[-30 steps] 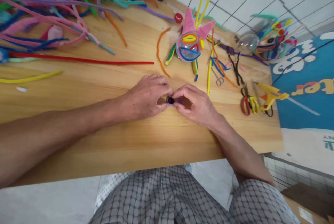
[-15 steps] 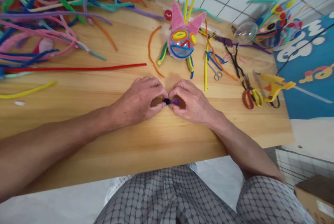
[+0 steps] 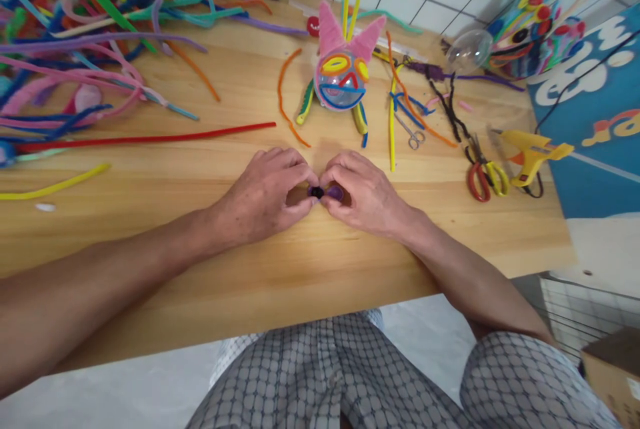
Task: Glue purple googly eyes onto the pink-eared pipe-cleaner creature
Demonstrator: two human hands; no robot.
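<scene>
Purple small piece [image 3: 334, 194] with a black end sits pinched between left hand [image 3: 260, 194] and right hand [image 3: 369, 193], both closed on it, resting on the surface [image 3: 300, 269]. Judgement: tight fingertip grip, braced wrists and small movements suit this work.

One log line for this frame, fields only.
left hand: pinching small purple-and-black fuzzy piece | right hand: pinching same piece | surface: wooden table | nearby: pink-eared pipe-cleaner figure

A small purple piece [image 3: 334, 194] is pinched between the left grip [image 3: 265, 192] and the right grip [image 3: 365, 192] at the tabletop [image 3: 300, 269]. A pink-eared figure [image 3: 343, 76] is seen at 12 o'clock from them, and scissors [image 3: 483, 179] at 3 o'clock.
</scene>
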